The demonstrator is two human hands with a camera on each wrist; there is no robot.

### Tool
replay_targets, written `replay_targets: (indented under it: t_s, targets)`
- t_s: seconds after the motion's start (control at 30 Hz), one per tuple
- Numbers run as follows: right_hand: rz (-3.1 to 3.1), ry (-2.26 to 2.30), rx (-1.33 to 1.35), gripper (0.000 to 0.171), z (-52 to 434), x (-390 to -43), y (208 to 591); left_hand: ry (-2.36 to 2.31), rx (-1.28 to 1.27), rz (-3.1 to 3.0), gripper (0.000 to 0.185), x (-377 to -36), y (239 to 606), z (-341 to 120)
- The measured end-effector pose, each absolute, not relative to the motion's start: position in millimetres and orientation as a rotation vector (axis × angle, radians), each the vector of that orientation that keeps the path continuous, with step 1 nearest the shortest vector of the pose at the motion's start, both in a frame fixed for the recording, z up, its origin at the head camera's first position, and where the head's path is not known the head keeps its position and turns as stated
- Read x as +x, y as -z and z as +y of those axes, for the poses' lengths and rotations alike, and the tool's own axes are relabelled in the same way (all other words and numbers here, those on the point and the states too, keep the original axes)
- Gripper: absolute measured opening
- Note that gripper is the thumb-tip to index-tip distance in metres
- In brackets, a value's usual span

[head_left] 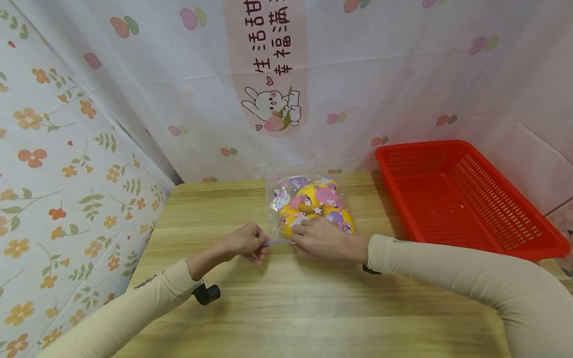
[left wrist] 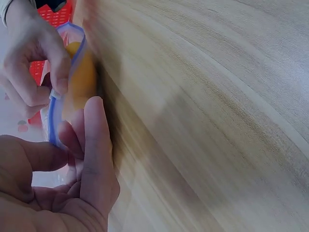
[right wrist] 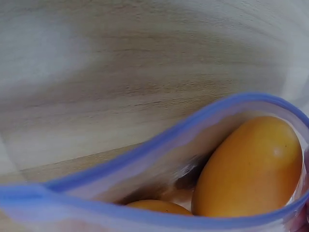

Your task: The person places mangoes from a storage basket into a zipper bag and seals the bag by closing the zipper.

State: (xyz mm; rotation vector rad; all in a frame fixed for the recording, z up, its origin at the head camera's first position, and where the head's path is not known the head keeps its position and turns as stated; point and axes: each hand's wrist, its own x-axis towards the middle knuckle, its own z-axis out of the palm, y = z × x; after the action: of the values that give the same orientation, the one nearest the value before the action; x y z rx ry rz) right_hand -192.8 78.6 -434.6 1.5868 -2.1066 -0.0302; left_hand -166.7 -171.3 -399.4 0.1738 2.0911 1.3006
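2 hands at a bag (head_left: 309, 206) on the table (head_left: 286, 303).
Left hand (head_left: 243, 242) and right hand (head_left: 320, 238) each pinch its blue zip (right wrist: 159, 145); mangoes (right wrist: 248, 166) inside.

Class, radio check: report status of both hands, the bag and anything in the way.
Left hand and right hand both pinching zip strip. Zip bag of yellow fruit flat on table, mouth open. Red basket apart, right; nothing blocking.

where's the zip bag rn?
Head view: the zip bag lies mid-table on the wooden table, just left of the red basket, with the left hand and right hand pinching its blue zip edge.
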Motion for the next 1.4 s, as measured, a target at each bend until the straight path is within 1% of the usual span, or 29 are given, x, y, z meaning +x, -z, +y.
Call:
replay_targets:
  t_s: [0.27,0.57,0.97,1.13,1.4]
  targets:
    - [-2.153,0.014,1.587,0.017,75,-193,434,-1.227,0.121,2.038,0.037,-163,398,-175]
    - [-2.053,0.075,1.654,0.015,77,-193,431,-1.275,0.189,2.092,0.028,-165,400,-175]
    - [-1.976,0.289,1.776,0.013,80,-188,422,-1.259,0.243,2.148,0.03,-164,393,-173]
    - [-1.98,0.316,1.769,0.013,80,-186,421,-1.266,0.263,2.16,0.027,-164,394,-174]
    - [-1.972,0.323,1.752,0.013,80,-186,424,-1.275,0.269,2.168,0.029,-165,395,-175]
